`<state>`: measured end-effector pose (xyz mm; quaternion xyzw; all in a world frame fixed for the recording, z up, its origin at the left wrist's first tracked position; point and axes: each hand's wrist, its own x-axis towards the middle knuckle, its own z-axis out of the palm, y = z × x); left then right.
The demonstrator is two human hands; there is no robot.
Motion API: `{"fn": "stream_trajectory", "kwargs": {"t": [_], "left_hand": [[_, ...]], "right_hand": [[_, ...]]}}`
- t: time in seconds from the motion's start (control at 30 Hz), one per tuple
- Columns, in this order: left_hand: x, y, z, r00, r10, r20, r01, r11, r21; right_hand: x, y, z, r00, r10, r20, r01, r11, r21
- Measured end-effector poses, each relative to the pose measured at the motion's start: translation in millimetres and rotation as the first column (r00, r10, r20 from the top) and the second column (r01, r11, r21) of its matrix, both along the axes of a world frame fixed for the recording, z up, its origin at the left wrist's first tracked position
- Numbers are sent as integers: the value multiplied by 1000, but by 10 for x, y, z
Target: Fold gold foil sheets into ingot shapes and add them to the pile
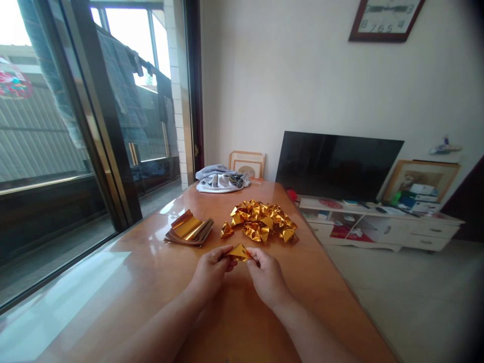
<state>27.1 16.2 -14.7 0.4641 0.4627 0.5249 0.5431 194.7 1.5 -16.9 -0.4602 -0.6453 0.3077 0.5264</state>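
Two bare forearms reach in over the glossy wooden bench. Ahead of them, the left hand and right hand face each other, each with its fingers closed in a pinch on one end of a folded gold foil piece. The two hands stand slightly apart, and the piece spans the gap between them, just above the bench.

Past the hands, I see a stack of foil sheets on the left, its top sheet curled and shiny. To its right sits one loose folded piece, just beside a heap of folded gold pieces.

At the bench's far end lies a bundle of grey cloth. Beyond, a dark television stands on a white cabinet, and a wall clock hangs higher up.
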Motion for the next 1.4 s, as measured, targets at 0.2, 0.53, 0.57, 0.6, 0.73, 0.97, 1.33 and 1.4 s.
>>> {"fn": "stream_trajectory", "kwargs": {"t": [0.2,0.53,0.57,0.6,0.73,0.97,1.33,1.4], "left_hand": [[-12,10,-31,1000,-11,19,11,1000,2],[-1,-8,-3,1000,-15,16,15,1000,14],[5,-10,2,1000,-1,27,1,1000,17],[10,-11,7,999,14,35,-14,1000,16],[19,-8,23,998,55,15,-55,998,4],[12,-14,32,998,55,-36,-55,998,19],[1,-13,48,995,66,-75,-65,998,17],[1,-14,55,996,56,-75,-55,998,9]], "right_hand": [[21,24,-19,999,-3,33,2,1000,24],[7,26,-35,998,-69,0,69,997,-39],[8,30,-47,994,-109,1,109,992,-56],[9,32,-57,991,-137,2,137,988,-73],[16,26,-68,994,-108,-13,106,988,-109],[12,8,-49,996,-84,-13,83,992,-96],[1,-35,8,999,-52,-4,51,994,-101],[6,-35,6,999,-53,-2,53,993,-104]]}}
